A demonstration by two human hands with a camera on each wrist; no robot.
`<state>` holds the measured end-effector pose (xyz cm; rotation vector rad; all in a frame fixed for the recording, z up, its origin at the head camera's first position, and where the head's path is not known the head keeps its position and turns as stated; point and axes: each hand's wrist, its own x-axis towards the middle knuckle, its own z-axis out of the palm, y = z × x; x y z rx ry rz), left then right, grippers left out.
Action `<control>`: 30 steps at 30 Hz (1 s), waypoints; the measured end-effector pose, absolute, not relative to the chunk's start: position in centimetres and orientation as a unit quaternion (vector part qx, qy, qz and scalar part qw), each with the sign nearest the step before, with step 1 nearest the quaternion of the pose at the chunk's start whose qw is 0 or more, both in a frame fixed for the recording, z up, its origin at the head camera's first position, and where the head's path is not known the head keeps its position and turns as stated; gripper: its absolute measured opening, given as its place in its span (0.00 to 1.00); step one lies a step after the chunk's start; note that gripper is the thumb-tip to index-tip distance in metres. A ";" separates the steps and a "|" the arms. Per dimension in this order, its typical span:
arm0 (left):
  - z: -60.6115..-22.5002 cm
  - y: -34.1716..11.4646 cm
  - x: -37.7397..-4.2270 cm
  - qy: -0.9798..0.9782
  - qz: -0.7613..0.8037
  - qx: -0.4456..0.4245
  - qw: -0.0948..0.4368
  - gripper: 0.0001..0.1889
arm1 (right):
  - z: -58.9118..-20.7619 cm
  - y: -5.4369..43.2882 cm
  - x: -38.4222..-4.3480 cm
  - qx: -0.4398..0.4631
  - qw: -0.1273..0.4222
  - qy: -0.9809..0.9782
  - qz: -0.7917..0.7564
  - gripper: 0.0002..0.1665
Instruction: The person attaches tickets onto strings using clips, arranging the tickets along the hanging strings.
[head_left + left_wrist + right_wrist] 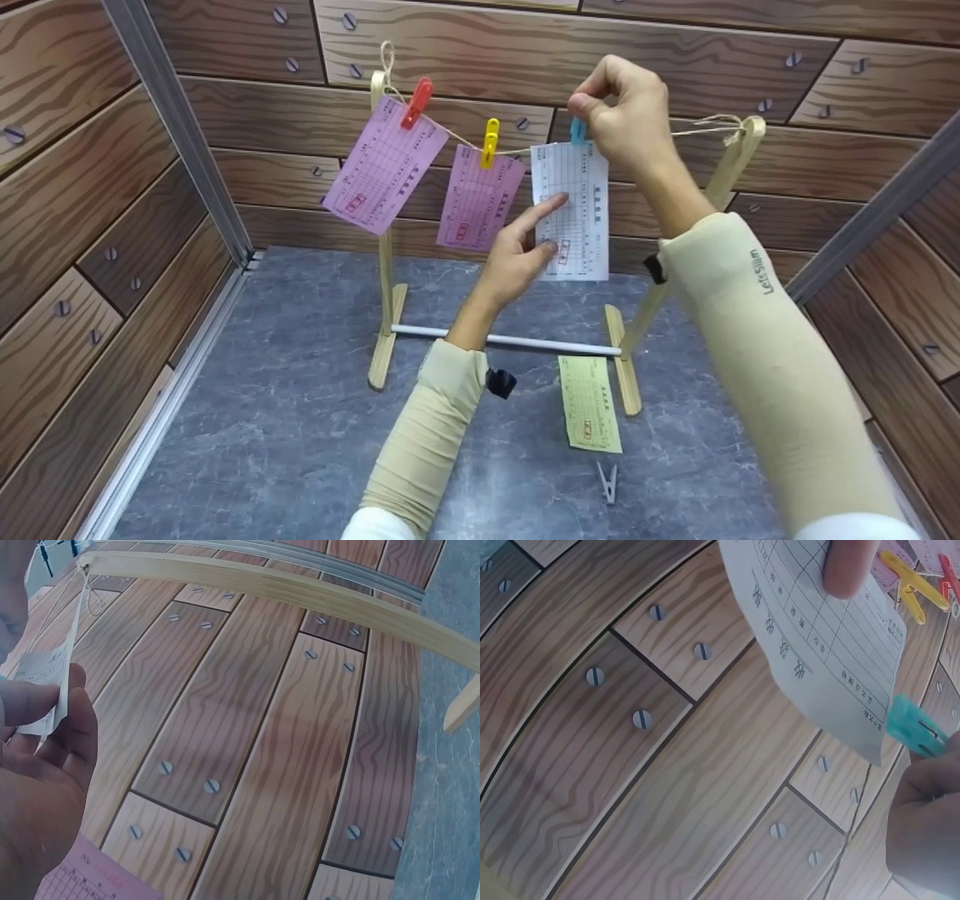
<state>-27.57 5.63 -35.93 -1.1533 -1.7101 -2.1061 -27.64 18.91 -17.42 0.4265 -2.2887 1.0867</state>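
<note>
A white printed slip [592, 225] hangs at the string [459, 139], its top edge meeting a blue clothespin [577, 131]. My right hand [634, 112] pinches that clothespin from above between thumb and fingers. Lower on the slip is my left hand [514, 259]; in the left wrist view its thumb [30, 701] lies on one face and its fingers are behind the other. Left of it, a red clothespin [418, 103] holds a pink slip [386, 169] on the string, and a yellow clothespin [490, 142] holds another pink slip [480, 199].
The string runs between two wooden posts, the left post [386, 285] and the right post [731, 161], joined below by a white rod [540, 343]. A yellow-green slip [590, 405] and a grey clothespin [608, 484] lie on the grey marbled surface [262, 435]. Wood-patterned walls enclose the space.
</note>
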 end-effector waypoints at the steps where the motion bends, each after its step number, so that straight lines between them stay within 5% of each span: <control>1: -35.9 5.6 -27.6 -0.576 -0.712 -0.390 0.097 0.32 | -17.4 18.8 -27.7 0.158 0.280 -0.855 0.406 0.08; 19: -35.8 6.0 -27.7 -0.570 -0.728 -0.374 0.082 0.33 | -18.0 18.4 -27.8 0.122 0.191 -0.894 0.385 0.04; 30: -35.7 6.0 -27.7 -0.575 -0.725 -0.371 0.082 0.33 | -17.9 19.5 -27.2 0.114 0.112 -0.895 0.417 0.22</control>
